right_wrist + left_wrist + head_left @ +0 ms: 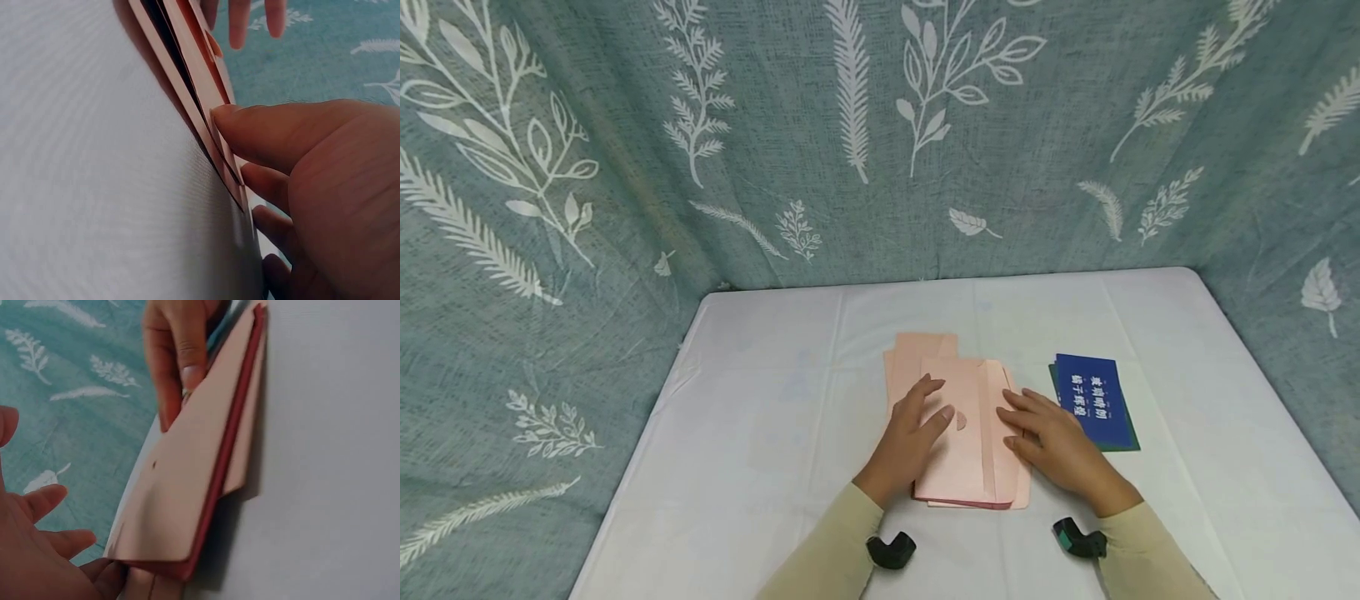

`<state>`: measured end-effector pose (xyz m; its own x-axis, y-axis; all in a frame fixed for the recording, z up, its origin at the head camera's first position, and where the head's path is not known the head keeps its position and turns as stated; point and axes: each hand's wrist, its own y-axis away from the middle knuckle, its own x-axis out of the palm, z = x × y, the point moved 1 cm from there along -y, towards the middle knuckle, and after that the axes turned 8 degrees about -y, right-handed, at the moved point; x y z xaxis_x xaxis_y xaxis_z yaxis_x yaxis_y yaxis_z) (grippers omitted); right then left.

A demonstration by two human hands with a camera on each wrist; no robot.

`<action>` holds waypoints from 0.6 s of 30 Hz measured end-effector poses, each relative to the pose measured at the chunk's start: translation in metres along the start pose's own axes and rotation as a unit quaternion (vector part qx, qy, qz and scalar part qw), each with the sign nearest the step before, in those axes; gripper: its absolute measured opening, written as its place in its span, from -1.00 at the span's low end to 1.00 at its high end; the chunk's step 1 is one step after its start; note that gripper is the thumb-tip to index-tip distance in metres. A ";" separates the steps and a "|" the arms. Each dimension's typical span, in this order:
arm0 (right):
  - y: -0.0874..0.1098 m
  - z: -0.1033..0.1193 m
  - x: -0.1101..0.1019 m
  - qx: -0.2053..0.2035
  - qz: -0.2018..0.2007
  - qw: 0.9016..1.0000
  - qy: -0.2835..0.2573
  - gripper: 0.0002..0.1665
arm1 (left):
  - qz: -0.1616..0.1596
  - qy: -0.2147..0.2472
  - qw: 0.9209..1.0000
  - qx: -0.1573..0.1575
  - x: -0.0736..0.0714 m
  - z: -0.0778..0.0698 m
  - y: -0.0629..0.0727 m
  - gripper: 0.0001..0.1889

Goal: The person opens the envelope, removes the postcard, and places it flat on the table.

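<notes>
A pale pink envelope [953,467] lies near the table's front, a small scalloped cut near its middle and a dark red layer along its lower edge. Other pink envelopes [925,344] show beneath and beyond it. My left hand [904,440] is at its left side, thumb and fingers spread apart over the paper. On the opposite side my right hand [1060,446] touches the flap edge with its fingertips, the fingers loosely extended. The right wrist view shows the right thumb [262,131] against the edges of the layered paper [209,94].
Just right of the right hand lies a blue card [1097,400] with white characters, over a green one [1126,447]. A white cloth covers the table [760,433]. Leaf-patterned green curtain [880,225] hangs behind and at both sides. Each wrist wears a black camera [891,551].
</notes>
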<state>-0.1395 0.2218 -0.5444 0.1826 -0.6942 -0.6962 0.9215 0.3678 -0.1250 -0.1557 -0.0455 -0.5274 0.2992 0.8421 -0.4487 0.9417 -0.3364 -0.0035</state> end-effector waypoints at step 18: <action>0.000 0.000 0.000 0.004 0.000 1.000 -0.010 -0.46 | -0.058 0.141 0.986 -0.069 -0.041 0.019 -0.008 -0.26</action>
<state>-0.1391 0.2221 -0.5443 0.1897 -0.7066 -0.6818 0.9244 0.3625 -0.1185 -0.1786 -0.0847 -0.5256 0.1999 0.9620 -0.1861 0.9784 -0.1858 0.0904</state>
